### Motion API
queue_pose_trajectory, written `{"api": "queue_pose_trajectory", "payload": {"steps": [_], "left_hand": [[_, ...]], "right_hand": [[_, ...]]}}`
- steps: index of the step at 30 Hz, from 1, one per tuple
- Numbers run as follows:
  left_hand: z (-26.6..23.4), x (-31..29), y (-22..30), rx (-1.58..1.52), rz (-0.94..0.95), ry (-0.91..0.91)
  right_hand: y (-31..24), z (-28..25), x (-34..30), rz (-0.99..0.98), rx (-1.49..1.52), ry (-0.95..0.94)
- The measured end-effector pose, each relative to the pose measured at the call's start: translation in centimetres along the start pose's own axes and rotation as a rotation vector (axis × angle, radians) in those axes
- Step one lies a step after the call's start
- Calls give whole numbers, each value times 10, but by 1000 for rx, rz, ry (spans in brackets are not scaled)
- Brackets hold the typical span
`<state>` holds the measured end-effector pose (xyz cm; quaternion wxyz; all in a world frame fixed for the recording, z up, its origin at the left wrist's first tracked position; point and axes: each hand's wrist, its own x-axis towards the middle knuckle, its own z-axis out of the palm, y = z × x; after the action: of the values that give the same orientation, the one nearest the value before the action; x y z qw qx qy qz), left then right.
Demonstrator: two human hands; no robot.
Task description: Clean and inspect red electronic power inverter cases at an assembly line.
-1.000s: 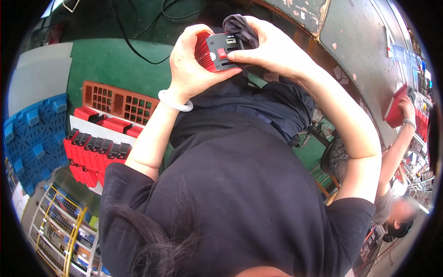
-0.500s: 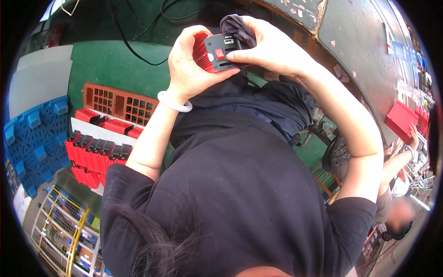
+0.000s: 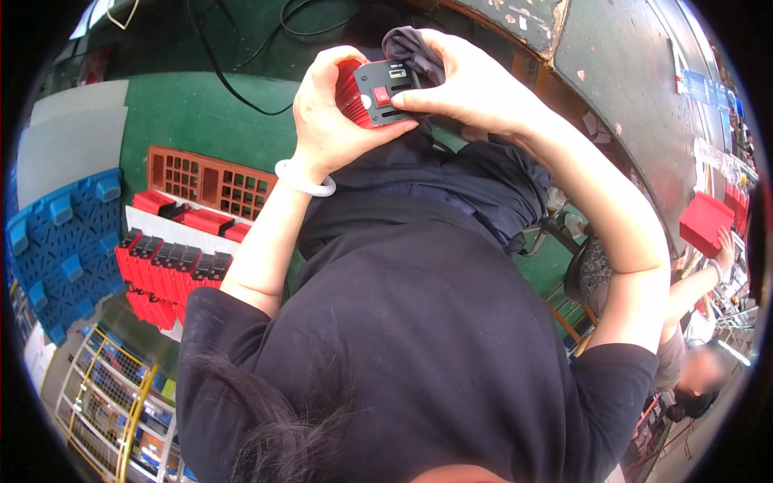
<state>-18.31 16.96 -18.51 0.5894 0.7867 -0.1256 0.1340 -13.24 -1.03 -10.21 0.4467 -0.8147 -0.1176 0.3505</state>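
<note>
A small power inverter (image 3: 351, 93) with a red ribbed case is held up in front of me. Its black end plate (image 3: 387, 110) carries a red rocker switch (image 3: 381, 96) and a USB socket. My left hand (image 3: 322, 121) is closed round the case, its thumb along the plate's lower edge. In my right hand (image 3: 479, 87) a bunched dark cloth (image 3: 413, 53) is gripped against the far side of the inverter. The right thumb rests on the end plate, right beside the switch. My other right fingers are mostly hidden behind the cloth and inverter.
On the left, several red-and-black units (image 3: 165, 262) stand in rows near a brown perforated tray (image 3: 211, 182). Beyond them lies a blue plastic pallet (image 3: 68, 241). A black cable (image 3: 216, 68) crosses the green surface. At right, a co-worker's hand (image 3: 724, 251) holds a red case (image 3: 707, 223).
My right thumb has slid slightly left on the end plate, toward the switch. Both my hands otherwise keep their grip. The co-worker's red case has shifted and turned a little.
</note>
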Motion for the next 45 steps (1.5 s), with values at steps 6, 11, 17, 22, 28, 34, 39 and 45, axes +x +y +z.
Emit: {"api": "queue_pose_trajectory", "payload": {"steps": [6, 11, 17, 22, 28, 34, 39, 45], "left_hand": [[-3, -2, 1, 25, -25, -72], [-4, -2, -1, 28, -36, -77], [-1, -1, -3, 34, -7, -44], [0, -2, -5, -13, -24, -2], [0, 0, -1, 12, -6, -12], [0, 0, -2, -26, -38, -13], [-1, 0, -4, 1, -33, -8], [-3, -3, -3, 47, -47, -88]], "right_hand": [[1, 1, 0, -14, -14, 17], [-3, 0, 1, -1, -49, 17], [0, 0, 1, -13, -18, 13], [-3, 1, 0, -6, -24, 33], [2, 1, 0, -49, -9, 38], [0, 0, 0, -17, 5, 23], [5, 2, 1, -62, 1, 69], [7, 5, -1, -48, 1, 81]]}}
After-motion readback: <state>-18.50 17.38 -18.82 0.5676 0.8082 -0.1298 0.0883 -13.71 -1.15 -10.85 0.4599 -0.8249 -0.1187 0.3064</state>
